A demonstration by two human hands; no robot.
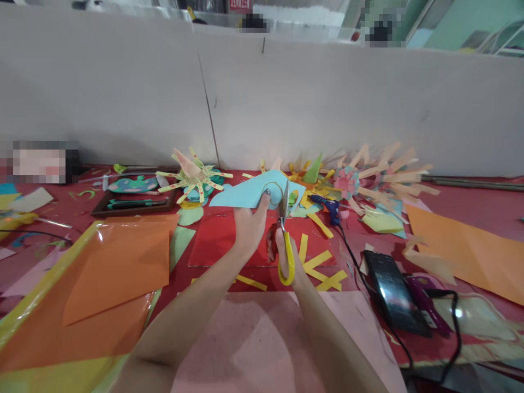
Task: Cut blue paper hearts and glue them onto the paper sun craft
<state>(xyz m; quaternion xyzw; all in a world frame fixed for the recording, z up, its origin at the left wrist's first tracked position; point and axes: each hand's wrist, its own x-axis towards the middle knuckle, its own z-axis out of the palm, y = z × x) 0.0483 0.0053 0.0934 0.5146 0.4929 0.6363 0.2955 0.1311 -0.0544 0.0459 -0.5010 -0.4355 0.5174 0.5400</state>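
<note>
My left hand [250,229] pinches a sheet of light blue paper [249,189], its thumb lying on top beside a drawn circle. In my right hand [286,248] is a pair of scissors [289,254] with yellow handles. The scissor blades point up and away from me and meet the paper at the right of the circle. Part of the sheet hangs to the right of the blades. Fingers of my right hand are partly hidden behind the handle. Below both hands lies a red board [216,240] on the table.
Yellow paper strips [317,267] lie right of my hands. Behind stand paper flowers [192,172] and a blue glue gun [327,207] with a cord. A phone [395,292] rests at right, orange paper [123,262] at left. A grey partition [143,93] rises behind.
</note>
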